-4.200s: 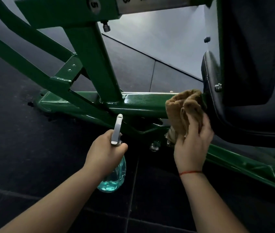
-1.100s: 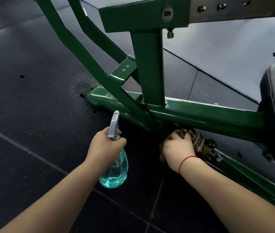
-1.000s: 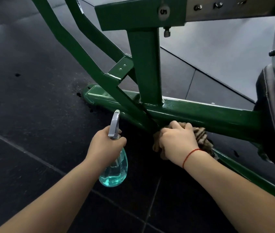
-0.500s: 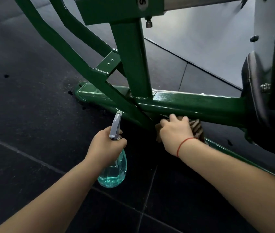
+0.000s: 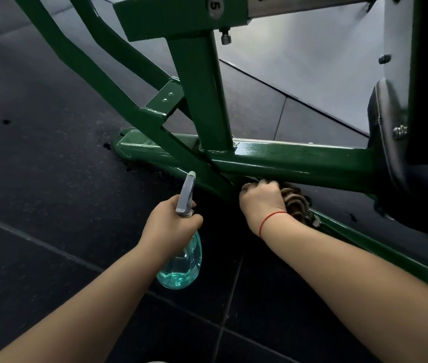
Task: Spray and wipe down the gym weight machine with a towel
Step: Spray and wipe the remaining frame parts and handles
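The green weight machine frame [image 5: 294, 161] crosses the view, with a horizontal base bar, an upright post and diagonal struts. My right hand [image 5: 261, 201] grips a bunched brown towel [image 5: 296, 203] and presses it against the underside of the base bar, where the diagonal strut meets it. Most of the towel is hidden behind the hand. My left hand [image 5: 168, 226] holds a clear spray bottle [image 5: 181, 263] of blue-green liquid by its neck, its grey nozzle pointing up and away, level with the lower frame bar.
A black padded seat [image 5: 391, 142] hangs at the right edge above the frame. Another green bar [image 5: 380, 250] runs along the floor to the lower right. The floor is dark rubber tiling, with a grey wall behind.
Since four seconds ago my right hand took the towel from near the seat pad down to the underside of the base bar. In the last second it rubbed there; the bottle stayed put.
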{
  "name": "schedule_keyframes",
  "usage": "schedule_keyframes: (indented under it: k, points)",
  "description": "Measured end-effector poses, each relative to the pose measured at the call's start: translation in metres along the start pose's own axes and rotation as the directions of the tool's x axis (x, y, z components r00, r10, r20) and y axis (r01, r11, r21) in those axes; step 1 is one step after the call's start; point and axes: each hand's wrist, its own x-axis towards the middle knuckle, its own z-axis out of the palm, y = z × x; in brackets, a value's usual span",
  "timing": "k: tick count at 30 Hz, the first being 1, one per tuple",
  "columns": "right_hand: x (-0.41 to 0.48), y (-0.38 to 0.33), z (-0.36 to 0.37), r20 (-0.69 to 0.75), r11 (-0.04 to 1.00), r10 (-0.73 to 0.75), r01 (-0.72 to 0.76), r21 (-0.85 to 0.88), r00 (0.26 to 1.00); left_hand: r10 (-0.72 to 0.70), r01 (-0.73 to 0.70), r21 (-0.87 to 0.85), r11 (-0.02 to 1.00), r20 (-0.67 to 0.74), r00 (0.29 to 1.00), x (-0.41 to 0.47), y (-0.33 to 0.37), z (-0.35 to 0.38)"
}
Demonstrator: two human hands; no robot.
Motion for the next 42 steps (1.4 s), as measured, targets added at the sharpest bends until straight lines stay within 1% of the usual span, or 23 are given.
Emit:
schedule_keyframes:
  k: [3,6,9,11,12,14,17,18,20,22,23,24,25,26,27,28,29,30,31,32,34,38,42]
  points:
    - [-0.016,0.012,0.01,-0.223,0.985,0.036,0.003,0.17,0.974,-0.004,0.003,-0.022,1.0,-0.045,0.999,-0.002,0.002,0.002]
    - [-0.023,0.016,0.02,-0.368,0.958,0.089,0.023,0.287,0.925,-0.019,0.011,-0.077,0.997,-0.104,0.994,-0.003,0.007,0.004]
    - [-0.023,0.021,0.017,-0.322,0.842,0.126,0.07,0.535,0.938,-0.011,-0.001,-0.086,0.996,-0.142,0.99,-0.006,0.014,0.007]
    - [-0.022,0.028,0.016,-0.307,0.716,0.165,0.1,0.691,0.937,-0.002,-0.014,-0.096,0.995,-0.171,0.985,-0.012,0.02,0.007]
    - [-0.023,0.03,0.014,-0.31,0.631,0.188,0.128,0.766,0.932,-0.001,-0.018,-0.103,0.995,-0.18,0.984,-0.016,0.023,0.007]
    - [-0.025,0.031,0.011,-0.353,0.498,0.22,0.206,0.842,0.909,0.012,-0.032,-0.099,0.995,-0.191,0.982,-0.026,0.026,0.005]
    - [-0.03,0.018,0.007,-0.428,0.372,0.301,0.308,0.876,0.852,0.021,-0.037,-0.071,0.997,-0.214,0.977,-0.044,0.031,-0.007]
    - [-0.031,0.013,0.006,-0.429,0.302,0.344,0.335,0.893,0.835,0.014,-0.027,-0.056,0.998,-0.221,0.975,-0.048,0.032,-0.013]
    - [-0.028,0.002,0.001,-0.39,0.109,0.435,0.382,0.918,0.812,-0.004,-0.003,-0.029,1.0,-0.229,0.973,-0.053,0.034,-0.028]
    - [-0.024,-0.006,-0.013,-0.316,-0.108,0.497,0.419,0.902,0.808,-0.001,0.003,0.009,1.0,-0.232,0.973,-0.054,0.034,-0.043]
    - [-0.023,-0.008,-0.021,-0.279,-0.195,0.512,0.426,0.883,0.813,0.006,0.002,0.033,0.999,-0.236,0.972,-0.052,0.033,-0.049]
    - [-0.019,-0.01,-0.029,-0.258,-0.242,0.52,0.43,0.87,0.814,0.014,-0.001,0.051,0.999,-0.245,0.97,-0.048,0.031,-0.054]
    - [-0.015,-0.012,-0.033,-0.266,-0.224,0.535,0.438,0.871,0.802,0.017,-0.002,0.06,0.998,-0.249,0.968,-0.045,0.03,-0.056]
    - [-0.01,-0.013,-0.036,-0.304,-0.146,0.546,0.446,0.883,0.78,0.016,-0.003,0.053,0.999,-0.252,0.968,-0.04,0.028,-0.057]
    - [-0.005,-0.013,-0.039,-0.361,-0.023,0.532,0.44,0.898,0.766,0.011,-0.003,0.032,0.999,-0.249,0.968,-0.034,0.027,-0.057]
    - [0.001,-0.012,-0.04,-0.423,0.122,0.475,0.418,0.9,0.772,0.004,-0.001,0.012,1.0,-0.241,0.97,-0.029,0.027,-0.056]
    - [0.007,-0.011,-0.04,-0.46,0.288,0.36,0.372,0.882,0.812,-0.002,0.003,0.004,1.0,-0.232,0.973,-0.025,0.027,-0.054]
    - [0.01,-0.01,-0.04,-0.438,0.456,0.215,0.307,0.835,0.873,-0.004,0.005,0.001,1.0,-0.225,0.974,-0.023,0.029,-0.052]
    - [0.009,-0.012,-0.039,-0.38,0.594,0.101,0.251,0.765,0.919,0.005,-0.006,-0.006,1.0,-0.215,0.977,-0.021,0.031,-0.05]
    - [0.008,-0.013,-0.036,-0.33,0.679,0.048,0.212,0.703,0.943,0.022,-0.025,-0.013,1.0,-0.196,0.98,-0.019,0.034,-0.047]
    - [0.003,-0.015,-0.037,-0.309,0.719,0.046,0.184,0.67,0.95,0.052,-0.055,-0.014,0.998,-0.171,0.984,-0.021,0.04,-0.043]
    - [-0.006,-0.011,-0.047,-0.274,0.729,0.035,0.163,0.665,0.961,0.09,-0.091,-0.003,0.996,-0.128,0.988,-0.033,0.049,-0.041]
    - [-0.021,-0.004,-0.05,-0.188,0.723,-0.002,0.131,0.679,0.982,0.125,-0.121,0.047,0.992,-0.091,0.988,-0.045,0.058,-0.043]
